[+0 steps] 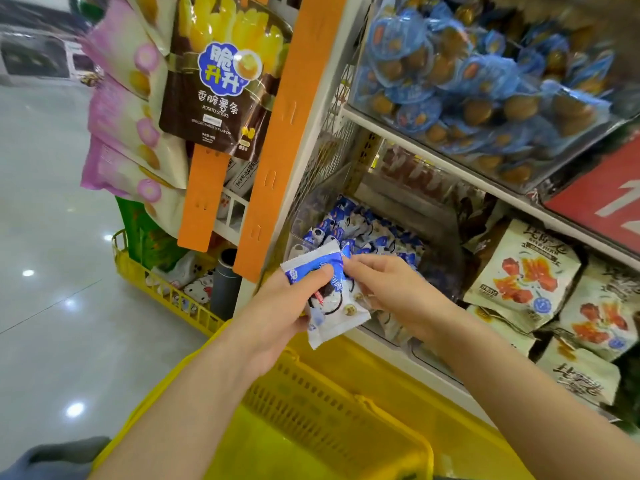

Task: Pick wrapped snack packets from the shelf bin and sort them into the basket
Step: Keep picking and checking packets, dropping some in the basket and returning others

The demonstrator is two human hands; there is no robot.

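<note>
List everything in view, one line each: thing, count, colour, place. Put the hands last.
held snack packet: at least one, white and blue, centre
binned snack packets: many, blue and white, lower shelf bin
basket: one, yellow, bottom centre
second basket: one, yellow, floor at left
blue-wrapped snacks: many, blue and brown, upper shelf bin
cream packets: several, cream with orange print, lower shelf, right
potato sticks bag: one, brown and yellow, hanging top centre
pink bags: several, pink and cream, hanging left
left hand: one, grips the held snack packet
right hand: one, pinches its upper corner
</note>
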